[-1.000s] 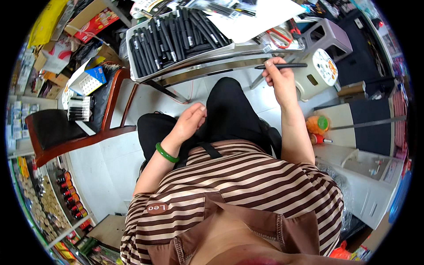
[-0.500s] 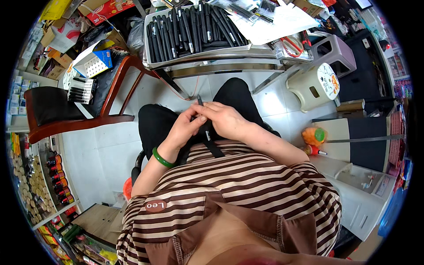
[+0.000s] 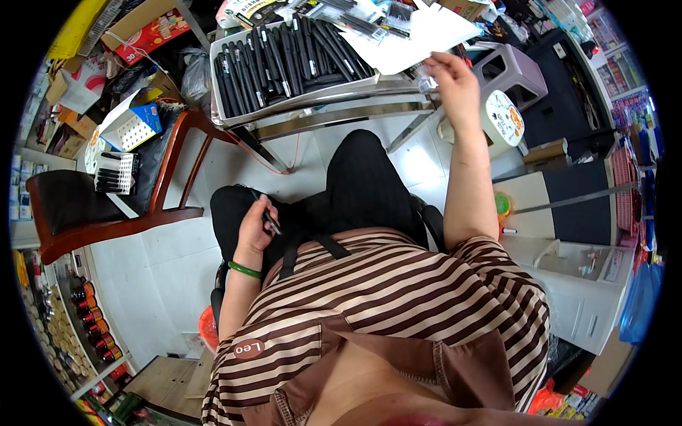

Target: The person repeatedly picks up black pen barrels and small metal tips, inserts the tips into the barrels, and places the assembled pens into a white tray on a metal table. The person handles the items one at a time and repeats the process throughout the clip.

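Over my left thigh, my left hand [image 3: 254, 226] is closed around a black pen [image 3: 273, 222], whose lower end sticks out between the fingers. A green bangle [image 3: 245, 270] circles that wrist. My right hand [image 3: 453, 79] is stretched out to the right front corner of the table, fingers loosely bent and apart, with nothing visible in them. It hovers by the edge of a white paper sheet [image 3: 405, 50] and partly hides small packaged items there. Farther left on the table, a white tray [image 3: 222, 113] holds several black pens [image 3: 284, 60] lying side by side.
To the left stands a wooden chair [image 3: 190, 131] bearing a blue-and-white box [image 3: 138, 128] and a white holder with black pens [image 3: 117, 174]. Right of the table are a purple-grey stool [image 3: 522, 67] and a white stool [image 3: 506, 121]. A white drawer unit [image 3: 568, 312] is at my right.
My hands have parted. The right one moved forward and right to the table corner, covering where red-handled scissors lay. The left one drew back left with the pen.
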The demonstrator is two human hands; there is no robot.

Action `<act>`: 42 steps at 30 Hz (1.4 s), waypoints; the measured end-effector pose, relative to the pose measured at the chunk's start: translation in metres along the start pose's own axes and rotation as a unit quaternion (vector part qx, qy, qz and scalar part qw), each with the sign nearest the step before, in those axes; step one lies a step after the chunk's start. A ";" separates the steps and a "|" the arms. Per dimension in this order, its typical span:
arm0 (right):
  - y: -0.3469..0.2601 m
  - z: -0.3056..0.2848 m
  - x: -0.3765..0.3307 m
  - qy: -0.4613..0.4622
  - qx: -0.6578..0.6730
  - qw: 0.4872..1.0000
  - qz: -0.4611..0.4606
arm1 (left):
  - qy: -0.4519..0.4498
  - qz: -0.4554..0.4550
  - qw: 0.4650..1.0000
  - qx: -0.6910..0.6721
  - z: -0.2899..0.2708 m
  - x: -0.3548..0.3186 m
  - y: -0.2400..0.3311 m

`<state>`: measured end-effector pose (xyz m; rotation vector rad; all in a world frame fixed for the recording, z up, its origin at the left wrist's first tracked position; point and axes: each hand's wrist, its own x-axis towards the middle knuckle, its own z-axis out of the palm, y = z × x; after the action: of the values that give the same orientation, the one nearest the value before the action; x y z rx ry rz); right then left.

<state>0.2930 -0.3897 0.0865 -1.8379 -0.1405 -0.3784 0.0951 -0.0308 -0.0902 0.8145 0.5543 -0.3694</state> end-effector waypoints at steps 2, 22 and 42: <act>0.008 -0.017 -0.004 0.065 -0.069 0.995 0.014 | -0.031 0.026 0.999 0.008 -0.001 0.002 0.006; 0.074 -0.013 -0.008 0.058 0.258 0.931 0.251 | -0.011 -0.017 0.999 0.027 0.004 0.012 0.004; 0.070 -0.010 -0.015 0.119 0.098 0.962 0.225 | -0.020 -0.013 1.000 0.002 0.000 0.014 0.002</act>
<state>0.2970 -0.4186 0.0204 -1.5579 0.3885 -0.2509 0.1075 -0.0306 -0.0973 0.8032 0.5271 -0.4098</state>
